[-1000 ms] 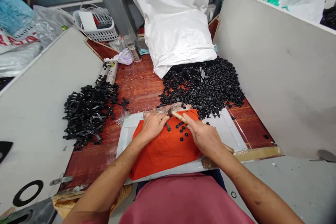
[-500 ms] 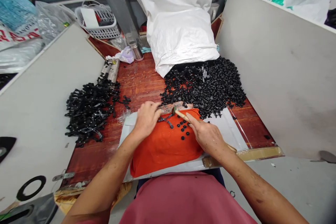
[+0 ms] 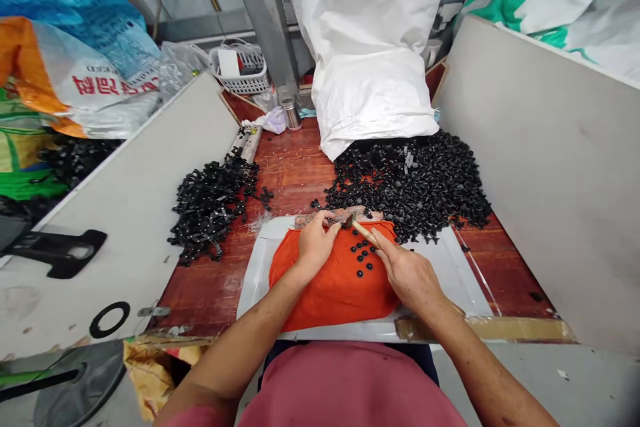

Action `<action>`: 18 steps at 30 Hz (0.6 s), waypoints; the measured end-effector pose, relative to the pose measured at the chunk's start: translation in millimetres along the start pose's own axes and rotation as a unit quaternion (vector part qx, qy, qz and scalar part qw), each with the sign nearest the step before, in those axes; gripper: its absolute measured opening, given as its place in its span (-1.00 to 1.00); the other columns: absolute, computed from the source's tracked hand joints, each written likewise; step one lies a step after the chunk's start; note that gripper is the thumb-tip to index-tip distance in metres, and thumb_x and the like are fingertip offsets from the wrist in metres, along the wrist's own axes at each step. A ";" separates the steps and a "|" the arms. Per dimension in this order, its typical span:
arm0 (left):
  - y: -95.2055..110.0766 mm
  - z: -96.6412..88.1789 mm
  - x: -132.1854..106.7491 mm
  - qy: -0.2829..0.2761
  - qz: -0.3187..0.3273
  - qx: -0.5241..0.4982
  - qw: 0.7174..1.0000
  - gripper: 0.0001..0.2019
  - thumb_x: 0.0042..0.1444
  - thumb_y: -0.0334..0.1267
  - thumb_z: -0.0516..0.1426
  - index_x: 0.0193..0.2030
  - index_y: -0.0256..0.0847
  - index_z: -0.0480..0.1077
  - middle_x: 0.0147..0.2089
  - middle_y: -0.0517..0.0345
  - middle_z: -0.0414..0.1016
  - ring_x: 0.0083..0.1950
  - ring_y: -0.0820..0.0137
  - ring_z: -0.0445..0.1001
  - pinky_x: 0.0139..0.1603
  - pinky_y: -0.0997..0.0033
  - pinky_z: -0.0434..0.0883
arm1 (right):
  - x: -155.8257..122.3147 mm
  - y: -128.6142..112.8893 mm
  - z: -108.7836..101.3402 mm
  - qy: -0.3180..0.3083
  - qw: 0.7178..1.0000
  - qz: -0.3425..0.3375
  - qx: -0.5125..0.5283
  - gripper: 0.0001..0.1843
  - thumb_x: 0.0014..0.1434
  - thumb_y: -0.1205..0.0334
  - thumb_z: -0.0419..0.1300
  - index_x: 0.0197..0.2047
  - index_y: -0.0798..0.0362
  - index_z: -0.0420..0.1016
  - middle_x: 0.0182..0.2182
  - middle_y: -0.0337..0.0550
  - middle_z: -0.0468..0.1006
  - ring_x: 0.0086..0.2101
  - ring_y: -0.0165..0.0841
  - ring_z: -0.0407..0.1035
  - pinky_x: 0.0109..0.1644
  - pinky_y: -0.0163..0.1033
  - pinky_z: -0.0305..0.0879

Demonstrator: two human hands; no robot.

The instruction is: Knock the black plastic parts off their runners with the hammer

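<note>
Taking the orange cloth (image 3: 325, 297) as the clock's centre, two grey-white panels wall in the work, the left panel (image 3: 145, 213) at ten and the right panel (image 3: 540, 147) at two, while a strip of bare red-brown wooden table (image 3: 290, 160) runs toward eleven between two black heaps. The right hand (image 3: 413, 277), at four, is wrapped round the slim wooden handle of a hammer (image 3: 367, 233), its dark head over the cloth's far edge at twelve. There the left hand (image 3: 316, 243) curls beside that head, its fingertips close together; I cannot tell what they pinch. Small round black discs (image 3: 360, 273) lie on the soft cloth at one, below the rough-surfaced slab (image 3: 305, 219).
</note>
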State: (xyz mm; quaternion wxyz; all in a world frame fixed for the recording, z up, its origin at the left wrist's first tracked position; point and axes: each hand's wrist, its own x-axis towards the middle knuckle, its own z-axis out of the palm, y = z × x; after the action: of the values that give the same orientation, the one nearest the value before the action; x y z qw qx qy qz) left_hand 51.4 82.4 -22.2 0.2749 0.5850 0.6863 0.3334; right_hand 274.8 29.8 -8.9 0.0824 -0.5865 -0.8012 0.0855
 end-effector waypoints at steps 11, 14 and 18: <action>13.9 -46.4 7.1 -0.190 -0.021 -0.247 0.950 -0.20 -0.04 -0.38 0.09 0.43 -0.07 0.13 -0.46 0.40 0.19 -0.46 0.52 0.29 -0.37 0.53 0.25 | -28.9 15.5 -26.0 0.053 0.987 0.013 0.152 -0.41 0.48 0.22 -0.04 0.51 -0.25 0.13 0.08 -0.16 0.66 -0.05 -0.21 0.61 -0.04 -0.15 0.55; 19.9 -52.8 0.6 -0.244 -0.072 -0.272 0.928 -0.44 -0.09 -0.34 0.06 0.12 -0.18 0.48 -0.48 0.32 0.19 -0.51 0.51 0.21 -0.42 0.47 0.22 | -40.4 24.3 -21.9 0.053 0.986 0.030 0.156 -0.41 0.48 0.21 -0.04 0.51 -0.25 0.12 0.09 -0.17 0.65 -0.05 -0.19 0.61 -0.05 -0.13 0.57; 20.6 -49.5 -3.5 -0.247 -0.067 -0.286 0.923 -0.65 0.12 -0.16 0.04 -0.05 -0.21 0.51 -0.47 0.24 0.27 -0.53 0.49 0.11 -0.48 0.44 0.13 | -55.2 28.1 -16.2 0.046 0.984 0.054 0.166 -0.44 0.50 0.17 -0.06 0.51 -0.23 0.15 0.22 -0.20 0.55 0.06 -0.20 0.56 0.04 -0.12 0.55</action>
State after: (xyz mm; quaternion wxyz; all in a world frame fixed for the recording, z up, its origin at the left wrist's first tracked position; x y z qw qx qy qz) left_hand 26.7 74.1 24.9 0.6129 0.4979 0.5096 0.3417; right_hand 321.0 -13.9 -1.4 0.2107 -0.6107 -0.7381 0.1946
